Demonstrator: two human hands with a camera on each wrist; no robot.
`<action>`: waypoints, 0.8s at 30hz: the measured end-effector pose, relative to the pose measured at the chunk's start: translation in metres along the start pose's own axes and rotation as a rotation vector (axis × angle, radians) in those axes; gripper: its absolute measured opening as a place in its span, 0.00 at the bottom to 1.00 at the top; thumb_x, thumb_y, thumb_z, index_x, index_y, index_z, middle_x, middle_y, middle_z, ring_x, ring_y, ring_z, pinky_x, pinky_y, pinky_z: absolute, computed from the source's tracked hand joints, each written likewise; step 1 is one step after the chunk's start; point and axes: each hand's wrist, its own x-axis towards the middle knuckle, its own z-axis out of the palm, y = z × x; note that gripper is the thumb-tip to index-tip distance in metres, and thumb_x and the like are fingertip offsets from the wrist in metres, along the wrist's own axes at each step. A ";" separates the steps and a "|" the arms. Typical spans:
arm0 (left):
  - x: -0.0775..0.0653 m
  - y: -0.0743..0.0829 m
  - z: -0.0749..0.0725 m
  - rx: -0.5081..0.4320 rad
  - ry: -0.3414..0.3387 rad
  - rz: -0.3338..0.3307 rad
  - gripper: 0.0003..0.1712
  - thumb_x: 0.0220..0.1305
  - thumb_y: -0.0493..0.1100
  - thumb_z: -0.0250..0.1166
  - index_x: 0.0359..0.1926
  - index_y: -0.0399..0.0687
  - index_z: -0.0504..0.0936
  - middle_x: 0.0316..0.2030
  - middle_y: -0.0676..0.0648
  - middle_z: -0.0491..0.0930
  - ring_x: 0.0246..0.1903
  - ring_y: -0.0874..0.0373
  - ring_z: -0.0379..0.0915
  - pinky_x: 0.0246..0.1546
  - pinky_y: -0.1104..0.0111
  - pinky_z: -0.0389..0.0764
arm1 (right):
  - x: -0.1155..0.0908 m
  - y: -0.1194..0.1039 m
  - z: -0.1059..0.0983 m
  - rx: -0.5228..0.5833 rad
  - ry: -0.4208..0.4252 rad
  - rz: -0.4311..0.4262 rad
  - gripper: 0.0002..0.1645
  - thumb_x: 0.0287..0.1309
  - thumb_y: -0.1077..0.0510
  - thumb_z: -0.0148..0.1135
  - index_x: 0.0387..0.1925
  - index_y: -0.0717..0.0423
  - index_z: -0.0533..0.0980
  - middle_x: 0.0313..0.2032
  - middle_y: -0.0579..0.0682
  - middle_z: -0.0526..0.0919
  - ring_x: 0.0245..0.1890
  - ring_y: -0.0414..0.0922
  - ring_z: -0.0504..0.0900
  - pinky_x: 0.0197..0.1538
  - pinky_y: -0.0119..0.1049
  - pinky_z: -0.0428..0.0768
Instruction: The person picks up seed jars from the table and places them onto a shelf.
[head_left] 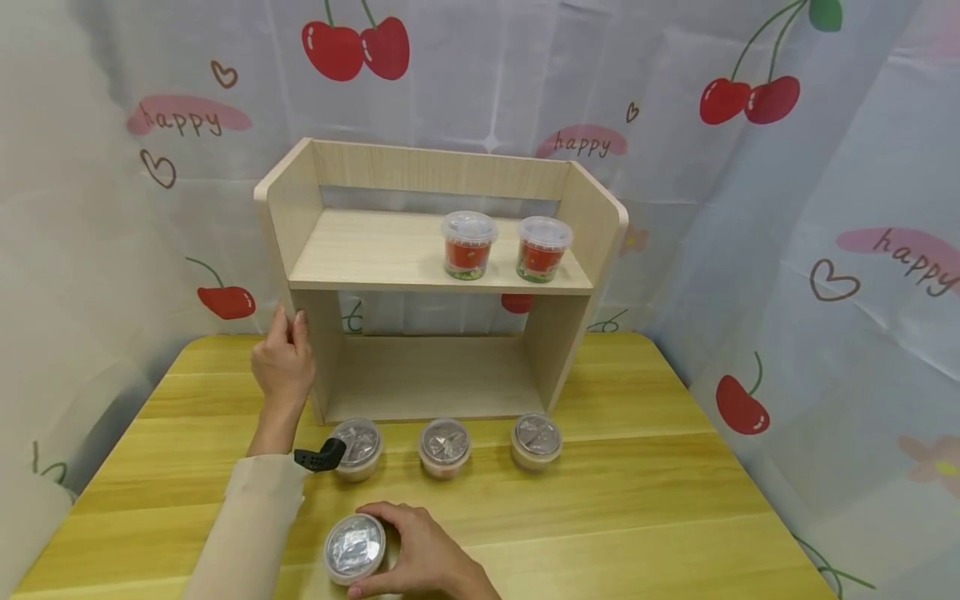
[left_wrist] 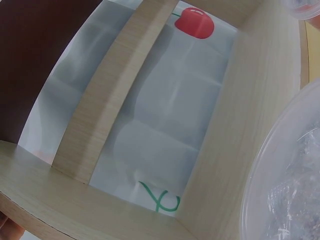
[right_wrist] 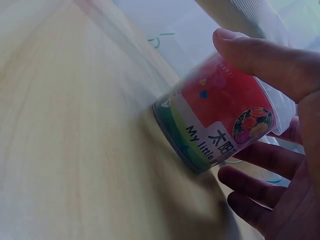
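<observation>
My left hand (head_left: 283, 358) grips the left side panel of a small two-tier wooden shelf (head_left: 442, 287), thumb near the panel's front edge. At the front of the table, my right hand (head_left: 423, 554) holds a clear-lidded plastic tub (head_left: 355, 550) between thumb and fingers. Seen from the right wrist, that plastic tub (right_wrist: 215, 115) has a red and green label with "My little" and a flower picture. Its base is at the wooden tabletop (right_wrist: 90, 130). In the left wrist view, fingertips (left_wrist: 10, 231) show at the side panel's outer edge.
Two lidded tubs (head_left: 468, 244) (head_left: 543, 248) stand on the upper board, toward the right. Three more tubs, a left one (head_left: 358, 442), a middle one (head_left: 445, 447) and a right one (head_left: 537, 441), line the table before the shelf. A cherry-print curtain (head_left: 480, 83) hangs behind.
</observation>
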 end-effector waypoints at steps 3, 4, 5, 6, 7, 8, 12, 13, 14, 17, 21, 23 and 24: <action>0.000 0.000 0.000 -0.006 0.005 0.000 0.13 0.72 0.43 0.57 0.35 0.35 0.73 0.15 0.38 0.68 0.14 0.44 0.62 0.16 0.55 0.58 | 0.000 0.000 0.000 0.015 0.003 0.007 0.44 0.44 0.46 0.80 0.62 0.49 0.72 0.52 0.34 0.80 0.50 0.29 0.75 0.55 0.30 0.72; -0.001 0.000 0.000 -0.005 0.002 0.000 0.14 0.72 0.43 0.57 0.35 0.35 0.73 0.15 0.37 0.68 0.13 0.44 0.62 0.16 0.55 0.58 | 0.000 0.000 -0.001 0.022 0.003 0.007 0.44 0.44 0.47 0.80 0.62 0.50 0.72 0.52 0.34 0.80 0.50 0.29 0.76 0.55 0.30 0.72; -0.001 -0.001 0.000 -0.004 0.001 -0.001 0.14 0.72 0.43 0.57 0.34 0.35 0.72 0.15 0.37 0.68 0.13 0.44 0.62 0.16 0.55 0.58 | 0.000 0.000 -0.001 0.026 0.003 0.007 0.44 0.44 0.47 0.80 0.62 0.50 0.72 0.52 0.34 0.80 0.50 0.29 0.76 0.55 0.30 0.72; -0.001 -0.001 0.000 -0.001 0.001 -0.003 0.14 0.72 0.43 0.57 0.35 0.35 0.72 0.15 0.37 0.68 0.13 0.44 0.62 0.16 0.55 0.58 | 0.000 0.000 -0.001 0.026 0.005 0.005 0.44 0.44 0.47 0.80 0.62 0.50 0.72 0.52 0.34 0.80 0.51 0.29 0.76 0.55 0.30 0.72; -0.001 -0.001 0.000 0.001 0.001 -0.003 0.14 0.72 0.43 0.57 0.35 0.35 0.72 0.15 0.37 0.68 0.13 0.43 0.62 0.16 0.55 0.58 | 0.000 0.000 -0.001 0.030 0.006 0.003 0.44 0.44 0.47 0.80 0.62 0.51 0.72 0.52 0.34 0.80 0.51 0.29 0.76 0.56 0.30 0.72; -0.001 -0.001 0.000 0.002 0.000 -0.005 0.14 0.72 0.43 0.57 0.34 0.35 0.72 0.15 0.37 0.68 0.13 0.43 0.62 0.16 0.55 0.58 | 0.000 0.000 -0.001 0.034 0.010 0.001 0.43 0.44 0.47 0.80 0.62 0.51 0.72 0.52 0.35 0.80 0.51 0.29 0.76 0.56 0.30 0.72; -0.001 -0.001 0.000 0.004 0.003 -0.004 0.14 0.72 0.43 0.57 0.35 0.35 0.72 0.15 0.37 0.68 0.13 0.43 0.63 0.16 0.55 0.58 | -0.001 -0.001 -0.001 0.043 0.035 -0.013 0.42 0.44 0.47 0.80 0.62 0.49 0.72 0.53 0.35 0.80 0.52 0.30 0.76 0.57 0.30 0.72; -0.001 -0.001 0.000 0.003 0.007 -0.002 0.14 0.72 0.43 0.57 0.34 0.35 0.72 0.15 0.38 0.68 0.13 0.43 0.63 0.16 0.55 0.58 | -0.001 -0.001 -0.002 0.046 0.044 -0.014 0.42 0.44 0.47 0.80 0.61 0.48 0.72 0.53 0.35 0.80 0.52 0.30 0.76 0.57 0.30 0.72; -0.001 -0.001 0.001 0.003 0.007 -0.002 0.14 0.72 0.43 0.57 0.34 0.35 0.72 0.15 0.38 0.68 0.13 0.43 0.62 0.16 0.55 0.58 | -0.001 -0.001 -0.002 0.052 0.052 -0.014 0.42 0.44 0.47 0.80 0.61 0.47 0.72 0.53 0.35 0.80 0.52 0.30 0.76 0.57 0.30 0.72; -0.001 -0.002 0.001 0.004 0.008 0.001 0.13 0.72 0.43 0.57 0.34 0.35 0.72 0.15 0.38 0.68 0.13 0.44 0.62 0.16 0.55 0.58 | -0.001 -0.002 -0.003 0.060 0.068 -0.009 0.41 0.44 0.47 0.80 0.60 0.46 0.72 0.52 0.34 0.80 0.52 0.30 0.76 0.57 0.31 0.72; -0.001 -0.002 0.001 0.004 0.007 0.015 0.13 0.72 0.42 0.57 0.35 0.35 0.73 0.15 0.38 0.67 0.13 0.46 0.61 0.15 0.57 0.57 | -0.001 -0.004 -0.004 0.090 0.085 0.004 0.41 0.44 0.46 0.80 0.60 0.45 0.72 0.51 0.33 0.79 0.51 0.30 0.76 0.56 0.31 0.72; -0.001 -0.002 0.001 0.003 0.011 0.023 0.13 0.72 0.42 0.57 0.35 0.35 0.73 0.15 0.39 0.67 0.12 0.47 0.60 0.15 0.58 0.56 | -0.001 -0.004 -0.004 0.099 0.098 0.002 0.40 0.44 0.47 0.81 0.59 0.44 0.72 0.50 0.33 0.79 0.50 0.30 0.76 0.55 0.31 0.73; 0.000 -0.002 0.001 0.000 0.013 0.026 0.13 0.72 0.42 0.57 0.35 0.35 0.73 0.14 0.39 0.67 0.12 0.47 0.60 0.15 0.59 0.56 | -0.001 -0.004 -0.004 0.103 0.107 0.000 0.40 0.44 0.47 0.81 0.59 0.44 0.72 0.49 0.33 0.80 0.49 0.30 0.77 0.55 0.30 0.73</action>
